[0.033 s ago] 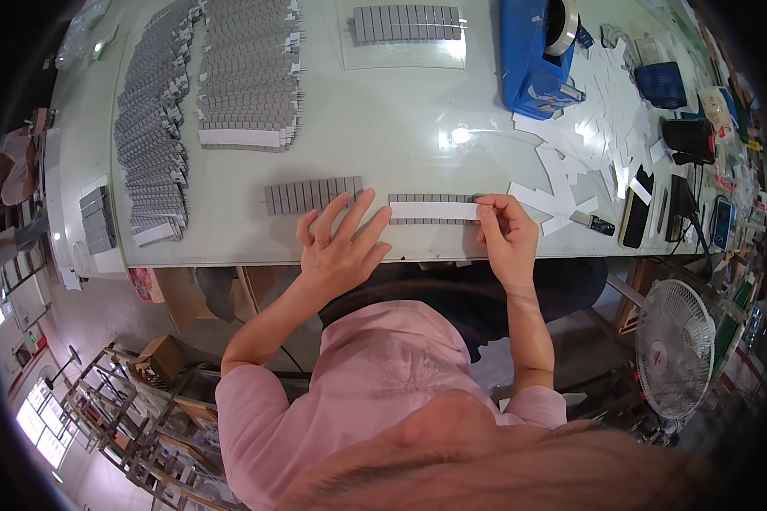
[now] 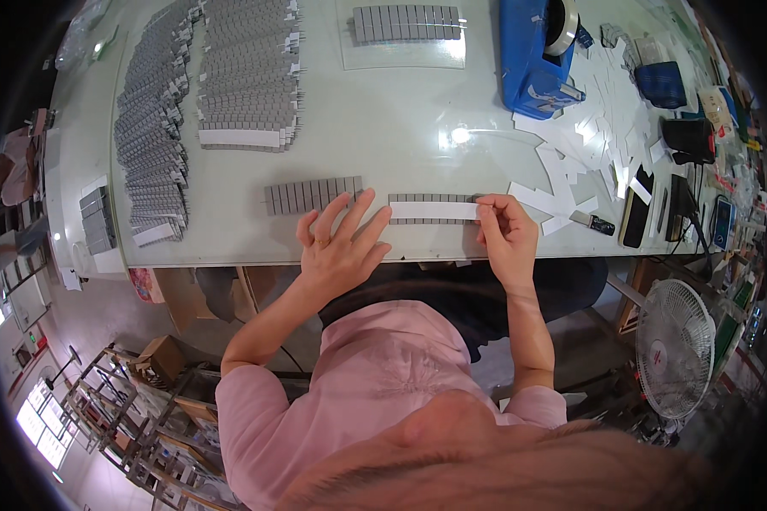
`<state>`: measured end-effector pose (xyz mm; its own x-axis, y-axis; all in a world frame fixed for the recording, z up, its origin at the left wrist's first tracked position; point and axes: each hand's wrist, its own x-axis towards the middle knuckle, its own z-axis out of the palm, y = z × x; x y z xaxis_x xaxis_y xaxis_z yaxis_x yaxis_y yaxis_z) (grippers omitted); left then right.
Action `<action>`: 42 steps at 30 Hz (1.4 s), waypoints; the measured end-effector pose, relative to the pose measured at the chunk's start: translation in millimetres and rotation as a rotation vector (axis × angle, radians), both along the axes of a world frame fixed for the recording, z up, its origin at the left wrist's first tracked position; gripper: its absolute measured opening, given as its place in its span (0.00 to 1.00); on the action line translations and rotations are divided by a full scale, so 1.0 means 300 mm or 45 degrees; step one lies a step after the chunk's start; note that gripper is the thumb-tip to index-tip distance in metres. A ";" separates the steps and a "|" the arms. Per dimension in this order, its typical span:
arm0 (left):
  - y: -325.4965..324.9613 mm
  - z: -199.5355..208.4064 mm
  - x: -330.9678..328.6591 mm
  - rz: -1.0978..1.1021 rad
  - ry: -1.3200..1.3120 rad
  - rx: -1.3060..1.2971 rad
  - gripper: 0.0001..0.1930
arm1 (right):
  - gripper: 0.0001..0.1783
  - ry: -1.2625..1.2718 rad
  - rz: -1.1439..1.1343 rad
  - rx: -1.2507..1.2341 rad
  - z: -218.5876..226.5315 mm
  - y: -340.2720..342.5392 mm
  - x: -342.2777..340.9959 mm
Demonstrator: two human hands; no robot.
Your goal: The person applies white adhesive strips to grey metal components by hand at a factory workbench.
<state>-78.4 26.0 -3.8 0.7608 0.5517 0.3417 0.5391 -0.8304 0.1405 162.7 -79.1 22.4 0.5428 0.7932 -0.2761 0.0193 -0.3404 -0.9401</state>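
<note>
White flat narrow strip [image 2: 433,210] lies over a grey segmented row of small blocks [image 2: 435,198] near the front edge of the pale glossy desk [image 2: 418,128], long axis left-right. Right hand [image 2: 504,228] pinches its right end; left hand [image 2: 339,243], spread, grasping nothing visible, fingertip by the left end, contact unclear. Slightly farther, left: second grey segmented row [image 2: 307,196], slightly slanted.

Pink short-sleeved shirt [image 2: 383,353], dark trousers [image 2: 567,288]

Two hands [image 2: 339,254], two overlapping rows of grey strips [image 2: 247,72], three single grey strips [image 2: 302,197], one blue tape dispenser [image 2: 522,60] and one fan [image 2: 675,349] were counted.
</note>
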 end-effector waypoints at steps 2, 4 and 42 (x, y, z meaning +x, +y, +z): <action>0.002 0.003 0.000 -0.007 0.004 -0.001 0.24 | 0.06 -0.002 -0.001 -0.002 0.003 0.000 0.000; 0.001 0.003 0.001 -0.004 -0.001 0.006 0.24 | 0.07 0.016 -0.009 -0.024 0.009 0.002 -0.001; -0.065 0.003 0.039 -0.031 -0.057 0.044 0.23 | 0.14 -1.276 0.346 0.421 -0.028 -0.023 -0.060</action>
<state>-66.5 6.5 -2.9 0.7573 0.5208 0.3941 0.5128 -0.8478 0.1351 144.7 -86.1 13.9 0.1975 0.8743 0.4434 0.8643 0.0582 -0.4997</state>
